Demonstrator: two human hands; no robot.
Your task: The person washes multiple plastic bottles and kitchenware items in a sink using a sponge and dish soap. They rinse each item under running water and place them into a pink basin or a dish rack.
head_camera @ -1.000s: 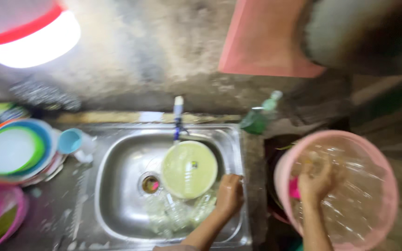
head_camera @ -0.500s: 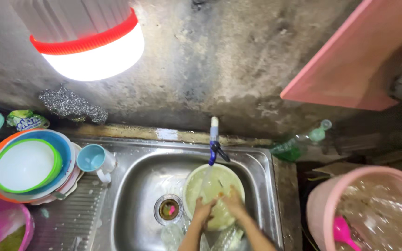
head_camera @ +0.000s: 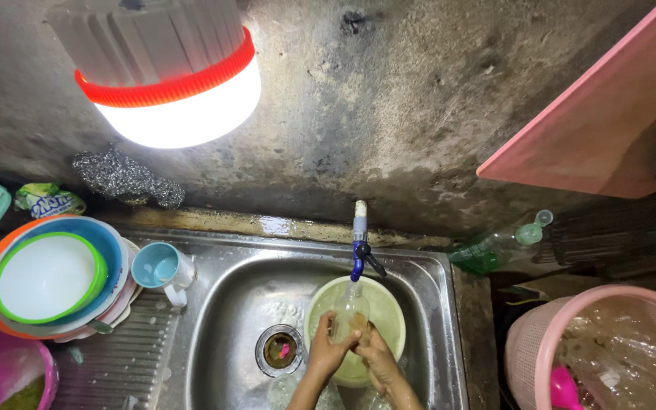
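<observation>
Left hand: your left hand (head_camera: 329, 351) is curled around a small clear glass (head_camera: 349, 307), gripping it over the green bowl (head_camera: 385, 311).
Right hand: your right hand (head_camera: 376, 354) is closed on the same glass from the other side; both hands touch.
Glass: it sits under the blue tap (head_camera: 359, 247), inside the sink (head_camera: 229, 319). You cannot tell what is in it.
Green bowl: it rests in the sink, beside the drain (head_camera: 279, 350).
Blue cup (head_camera: 159, 267): on the worktop, just left of the sink, looks empty.
Stacked bowls (head_camera: 47, 275): white in green in blue in orange.
Pink basket (head_camera: 529, 342): at the right, holds clear plastic and 1 pink thing.
Green bottle (head_camera: 495, 247): lying behind the sink.
</observation>
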